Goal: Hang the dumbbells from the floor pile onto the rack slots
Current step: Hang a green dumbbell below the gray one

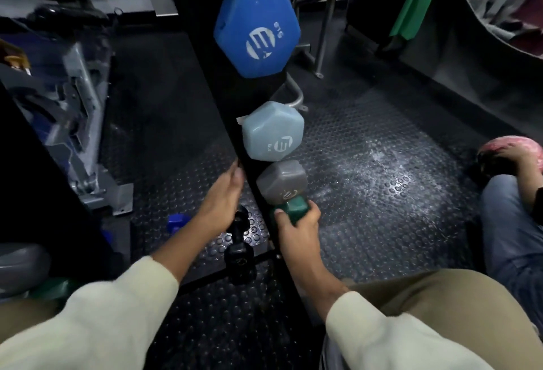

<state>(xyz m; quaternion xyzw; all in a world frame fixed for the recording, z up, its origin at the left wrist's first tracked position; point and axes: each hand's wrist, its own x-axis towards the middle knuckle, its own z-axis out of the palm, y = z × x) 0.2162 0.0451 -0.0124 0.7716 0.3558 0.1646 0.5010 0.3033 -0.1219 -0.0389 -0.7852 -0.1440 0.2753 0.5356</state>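
A black upright rack (232, 87) runs up the middle of the view. On it hang a big blue dumbbell (258, 30), a pale blue-grey dumbbell (273, 131) below it, and a dark grey dumbbell (281, 184) lower still. My right hand (298, 227) grips a small green dumbbell (295, 208) right under the grey one, against the rack's lowest part. My left hand (221, 193) rests with straight fingers on the rack's left edge. A black dumbbell (239, 247) lies on the floor below my left wrist. A small blue dumbbell (177, 221) sits on the floor further left.
The floor is black studded rubber matting (382, 181). Grey metal gym equipment (79, 123) stands at the left. Another person's jeans-clad knee (514, 222) and hand are at the right edge. A grey and a green dumbbell end (26, 267) lie at the lower left.
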